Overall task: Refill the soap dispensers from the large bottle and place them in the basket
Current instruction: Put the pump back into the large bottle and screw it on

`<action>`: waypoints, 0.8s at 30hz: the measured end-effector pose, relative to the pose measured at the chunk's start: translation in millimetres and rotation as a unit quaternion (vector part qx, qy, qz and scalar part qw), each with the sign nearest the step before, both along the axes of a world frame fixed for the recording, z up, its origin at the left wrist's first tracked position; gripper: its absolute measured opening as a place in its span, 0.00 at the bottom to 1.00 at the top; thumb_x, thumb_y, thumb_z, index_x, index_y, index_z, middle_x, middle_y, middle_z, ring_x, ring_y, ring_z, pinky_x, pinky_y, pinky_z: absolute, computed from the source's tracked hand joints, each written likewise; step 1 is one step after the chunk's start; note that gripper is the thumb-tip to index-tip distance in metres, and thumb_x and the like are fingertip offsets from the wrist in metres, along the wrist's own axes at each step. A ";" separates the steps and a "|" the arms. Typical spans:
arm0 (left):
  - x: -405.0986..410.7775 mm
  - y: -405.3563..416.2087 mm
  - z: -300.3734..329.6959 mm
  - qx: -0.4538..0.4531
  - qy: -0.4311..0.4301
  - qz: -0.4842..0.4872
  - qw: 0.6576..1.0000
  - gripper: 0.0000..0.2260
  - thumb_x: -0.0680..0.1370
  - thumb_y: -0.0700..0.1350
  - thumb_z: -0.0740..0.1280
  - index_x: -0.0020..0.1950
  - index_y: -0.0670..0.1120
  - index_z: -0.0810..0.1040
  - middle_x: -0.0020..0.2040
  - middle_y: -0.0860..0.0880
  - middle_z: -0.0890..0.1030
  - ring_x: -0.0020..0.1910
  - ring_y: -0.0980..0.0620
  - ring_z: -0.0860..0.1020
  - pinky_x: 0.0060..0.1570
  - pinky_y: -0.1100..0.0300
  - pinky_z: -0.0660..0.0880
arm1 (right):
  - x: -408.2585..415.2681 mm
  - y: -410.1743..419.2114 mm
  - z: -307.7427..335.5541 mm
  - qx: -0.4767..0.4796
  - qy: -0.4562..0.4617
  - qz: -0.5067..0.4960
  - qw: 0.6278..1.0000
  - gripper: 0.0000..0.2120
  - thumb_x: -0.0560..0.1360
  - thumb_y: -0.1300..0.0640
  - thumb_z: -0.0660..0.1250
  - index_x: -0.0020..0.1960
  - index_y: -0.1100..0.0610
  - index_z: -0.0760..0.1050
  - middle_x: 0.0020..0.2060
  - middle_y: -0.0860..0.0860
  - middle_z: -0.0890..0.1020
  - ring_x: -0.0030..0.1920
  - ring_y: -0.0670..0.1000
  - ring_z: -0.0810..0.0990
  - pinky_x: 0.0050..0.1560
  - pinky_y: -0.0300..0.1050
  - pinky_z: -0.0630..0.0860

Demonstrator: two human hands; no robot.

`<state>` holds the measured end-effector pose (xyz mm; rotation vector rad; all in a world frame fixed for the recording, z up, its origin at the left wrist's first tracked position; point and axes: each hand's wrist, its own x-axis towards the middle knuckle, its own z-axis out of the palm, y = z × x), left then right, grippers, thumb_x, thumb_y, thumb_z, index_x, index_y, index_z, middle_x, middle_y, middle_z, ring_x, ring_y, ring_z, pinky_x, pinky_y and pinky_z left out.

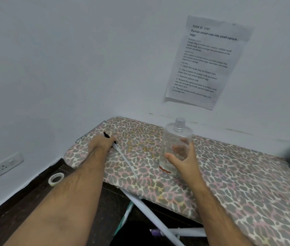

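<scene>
Dispenser [175,146], uncapped and almost empty, stands on the board [229,176] with the right hand [182,158] curled round it, while the left hand [101,143] grips the pump [109,136], whose dip tube [125,159] could drip or pick up lint.

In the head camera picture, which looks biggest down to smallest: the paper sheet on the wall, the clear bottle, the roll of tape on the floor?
1. Paper sheet, clearly largest.
2. Clear bottle, held by the right hand.
3. Roll of tape, smallest.
They lie at different distances, so this is apparent size only.
</scene>
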<state>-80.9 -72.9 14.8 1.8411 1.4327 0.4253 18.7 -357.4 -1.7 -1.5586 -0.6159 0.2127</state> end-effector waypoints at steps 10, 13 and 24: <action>23.4 -22.1 36.3 -0.123 -0.273 -0.031 0.954 0.11 0.74 0.47 0.75 0.39 0.40 0.82 0.40 0.44 0.85 0.34 0.50 0.81 0.30 0.58 0.74 | -3.1 -3.7 2.3 -0.002 -0.001 -0.004 1.000 0.33 0.69 0.57 0.78 0.68 0.44 0.65 0.56 0.44 0.78 0.56 0.41 0.78 0.56 0.43 0.77; 32.0 -34.9 67.5 -0.072 -0.314 -0.055 0.945 0.12 0.73 0.49 0.76 0.36 0.43 0.82 0.42 0.43 0.85 0.39 0.48 0.83 0.35 0.56 0.74 | -4.0 -4.7 2.3 -0.002 0.000 -0.004 1.000 0.34 0.69 0.57 0.78 0.69 0.45 0.65 0.57 0.44 0.78 0.57 0.42 0.78 0.58 0.45 0.76; 44.2 -79.2 192.0 0.078 -0.484 -0.163 0.856 0.04 0.72 0.51 0.77 0.38 0.55 0.84 0.43 0.52 0.86 0.51 0.53 0.83 0.59 0.53 0.77 | -0.7 -1.9 1.3 -0.016 0.012 -0.007 1.000 0.36 0.69 0.57 0.78 0.70 0.43 0.63 0.57 0.44 0.78 0.58 0.44 0.78 0.60 0.47 0.76</action>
